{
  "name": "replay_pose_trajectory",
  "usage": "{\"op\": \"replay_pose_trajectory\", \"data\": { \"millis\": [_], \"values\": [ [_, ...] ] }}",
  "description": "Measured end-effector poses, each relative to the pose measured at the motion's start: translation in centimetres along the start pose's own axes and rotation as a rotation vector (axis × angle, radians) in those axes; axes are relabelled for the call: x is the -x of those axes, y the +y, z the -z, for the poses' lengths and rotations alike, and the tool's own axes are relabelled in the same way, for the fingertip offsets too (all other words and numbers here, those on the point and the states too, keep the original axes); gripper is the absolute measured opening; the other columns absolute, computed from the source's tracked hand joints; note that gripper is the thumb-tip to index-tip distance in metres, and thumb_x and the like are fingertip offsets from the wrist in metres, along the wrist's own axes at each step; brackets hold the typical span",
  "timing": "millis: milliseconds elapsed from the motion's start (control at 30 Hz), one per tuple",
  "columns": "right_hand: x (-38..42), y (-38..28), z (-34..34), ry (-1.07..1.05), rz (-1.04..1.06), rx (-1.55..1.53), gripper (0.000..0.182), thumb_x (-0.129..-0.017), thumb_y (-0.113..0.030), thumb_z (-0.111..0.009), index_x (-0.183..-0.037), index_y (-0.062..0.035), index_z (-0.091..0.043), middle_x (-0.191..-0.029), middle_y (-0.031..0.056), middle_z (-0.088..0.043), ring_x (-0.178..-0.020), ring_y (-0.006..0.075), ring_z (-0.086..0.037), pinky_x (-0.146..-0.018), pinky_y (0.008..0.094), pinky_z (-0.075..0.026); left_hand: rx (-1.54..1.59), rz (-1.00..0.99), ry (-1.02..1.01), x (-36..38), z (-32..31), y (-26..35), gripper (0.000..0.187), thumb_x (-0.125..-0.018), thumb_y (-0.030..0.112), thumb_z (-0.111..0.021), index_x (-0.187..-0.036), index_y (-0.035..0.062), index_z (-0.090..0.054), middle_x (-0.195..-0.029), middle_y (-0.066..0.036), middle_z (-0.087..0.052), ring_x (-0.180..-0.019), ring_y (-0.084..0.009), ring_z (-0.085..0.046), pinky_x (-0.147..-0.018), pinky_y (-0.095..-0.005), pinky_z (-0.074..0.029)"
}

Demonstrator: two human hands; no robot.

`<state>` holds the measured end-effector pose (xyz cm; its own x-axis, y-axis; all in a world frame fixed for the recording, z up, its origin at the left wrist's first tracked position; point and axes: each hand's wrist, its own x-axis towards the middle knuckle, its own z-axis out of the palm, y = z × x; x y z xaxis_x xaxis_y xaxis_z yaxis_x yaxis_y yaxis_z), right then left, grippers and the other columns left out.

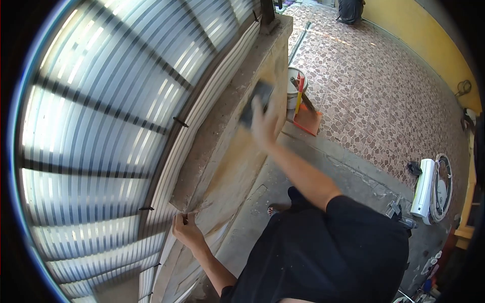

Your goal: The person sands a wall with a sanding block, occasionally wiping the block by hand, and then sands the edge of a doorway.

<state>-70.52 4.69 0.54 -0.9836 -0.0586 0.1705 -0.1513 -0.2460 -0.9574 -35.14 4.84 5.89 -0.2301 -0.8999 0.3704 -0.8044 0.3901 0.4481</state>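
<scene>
My right hand (264, 123), smeared by motion, holds a dark flat rectangular pad (262, 92) against the side of a low wall (235, 159). The pad is blurred, so its exact kind cannot be made out. Patchy tan and grey areas mark the wall's face. My left hand (188, 232) is at the near end of the wall's ledge (199, 164), by its corner. Its fingers are curled together, with a small dark spot between them; what they grip, if anything, is hidden.
Corrugated translucent sheeting (96, 121) on dark bars lines the left. Beyond the wall stand a bucket (291, 81) and an orange dustpan (307, 121). A white air conditioner unit (423, 187) and coiled hose (444, 202) lie right. A person (349, 10) is at the far end.
</scene>
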Motion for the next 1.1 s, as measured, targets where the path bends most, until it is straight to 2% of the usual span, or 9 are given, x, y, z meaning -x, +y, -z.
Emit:
{"op": "replay_pose_trajectory", "data": {
  "millis": [133, 200, 300, 400, 567, 733, 900, 1000, 1100],
  "values": [
    [9.4, -1.1, 1.6, -0.239, -0.003, 0.041, 0.034, -0.098, -0.030, -0.066, -0.098, 0.0038, -0.061, -0.080, 0.0158, -0.068, -0.077, 0.0202, -0.067, -0.068, 0.0383, -0.052, 0.023, -0.033, 0.032, 0.1, 0.3, 0.3, 0.019, -0.075, 0.004, -0.078, -0.071, -0.0035, -0.061, -0.067, -0.013, -0.055, -0.055, -0.0266, -0.049, -0.054, -0.0399, -0.038],
    [4.2, -2.3, 1.1, -0.178, -0.123, 0.119, 0.036, -0.097, -0.031, -0.067, -0.095, 0.0041, -0.061, -0.078, 0.0159, -0.068, -0.074, 0.0209, -0.067, -0.067, 0.0388, -0.051, 0.047, -0.039, 0.030, 0.4, 0.3, 1.4, 0.021, -0.078, 0.008, -0.080, -0.072, -0.0019, -0.062, -0.066, -0.012, -0.054, -0.054, -0.0256, -0.048, -0.053, -0.0395, -0.037],
    [-5.3, 0.1, -0.2, -0.010, 0.082, 0.206, 0.037, -0.096, -0.032, -0.069, -0.094, 0.0044, -0.061, -0.079, 0.0168, -0.068, -0.073, 0.0215, -0.067, -0.065, 0.0394, -0.051, 0.103, 0.013, 0.052, 1.3, 0.1, 2.9, 0.021, -0.083, 0.012, -0.080, -0.074, -0.0006, -0.065, -0.068, -0.011, -0.059, -0.054, -0.0229, -0.049, -0.053, -0.0373, -0.038],
    [0.1, -2.2, -0.7, 0.007, 0.085, 0.099, 0.036, -0.096, -0.031, -0.069, -0.095, 0.0041, -0.061, -0.080, 0.0173, -0.068, -0.073, 0.0229, -0.067, -0.065, 0.0389, -0.051, 0.229, 0.115, 0.148, 2.2, 0.5, 4.4, 0.019, -0.085, 0.015, -0.079, -0.078, -0.0003, -0.069, -0.074, -0.009, -0.065, -0.057, -0.0209, -0.053, -0.055, -0.0347, -0.042],
    [20.0, -2.0, 1.5, -0.289, 0.034, -0.065, 0.029, -0.100, -0.024, -0.066, -0.095, 0.0028, -0.057, -0.073, 0.0062, -0.061, -0.066, 0.0112, -0.055, -0.061, 0.0317, -0.047, 0.322, 0.219, 0.132, 3.1, 1.6, 5.2, 0.022, -0.092, 0.018, -0.074, -0.102, -0.0019, -0.071, -0.096, -0.012, -0.074, -0.076, -0.0187, -0.066, -0.061, -0.0302, -0.049],
    [10.4, -3.6, 0.2, -0.098, 0.055, 0.091, 0.031, -0.098, -0.025, -0.068, -0.086, 0.0004, -0.055, -0.065, 0.0052, -0.058, -0.060, 0.0113, -0.052, -0.055, 0.0340, -0.043, 0.506, 0.166, -0.012, 3.8, 1.3, 4.2, 0.037, -0.098, 0.012, -0.066, -0.132, -0.0026, -0.063, -0.122, -0.018, -0.071, -0.090, -0.0186, -0.069, -0.065, -0.0279, -0.051],
    [15.5, -5.1, -0.1, -0.126, -0.025, 0.025, 0.030, -0.099, -0.027, -0.067, -0.087, -0.0013, -0.057, -0.065, 0.0073, -0.060, -0.059, 0.0107, -0.053, -0.053, 0.0335, -0.042, 0.534, 0.022, -0.063, 3.7, 1.2, 2.7, 0.042, -0.097, 0.005, -0.063, -0.139, 0.0010, -0.059, -0.122, -0.021, -0.071, -0.088, -0.0182, -0.063, -0.072, -0.0305, -0.051],
    [26.5, -2.7, 1.2, -0.293, 0.157, -0.057, 0.022, -0.096, -0.020, -0.069, -0.094, -0.0002, -0.059, -0.066, 0.0089, -0.062, -0.057, 0.0133, -0.058, -0.052, 0.0332, -0.046, 0.514, -0.004, -0.097, 3.6, 1.1, 1.8, 0.043, -0.095, 0.002, -0.062, -0.138, 0.0020, -0.060, -0.111, -0.019, -0.074, -0.082, -0.0183, -0.056, -0.075, -0.0313, -0.049],
    [25.4, -2.9, 1.7, -0.376, 0.168, 0.020, 0.022, -0.095, -0.018, -0.069, -0.092, -0.0007, -0.057, -0.067, 0.0114, -0.064, -0.057, 0.0148, -0.061, -0.052, 0.0334, -0.047, 0.588, -0.019, -0.103, 3.2, 1.3, 1.3, 0.043, -0.093, 0.000, -0.062, -0.136, 0.0009, -0.062, -0.095, -0.015, -0.072, -0.079, -0.0184, -0.052, -0.079, -0.0318, -0.048]
  ]
}}
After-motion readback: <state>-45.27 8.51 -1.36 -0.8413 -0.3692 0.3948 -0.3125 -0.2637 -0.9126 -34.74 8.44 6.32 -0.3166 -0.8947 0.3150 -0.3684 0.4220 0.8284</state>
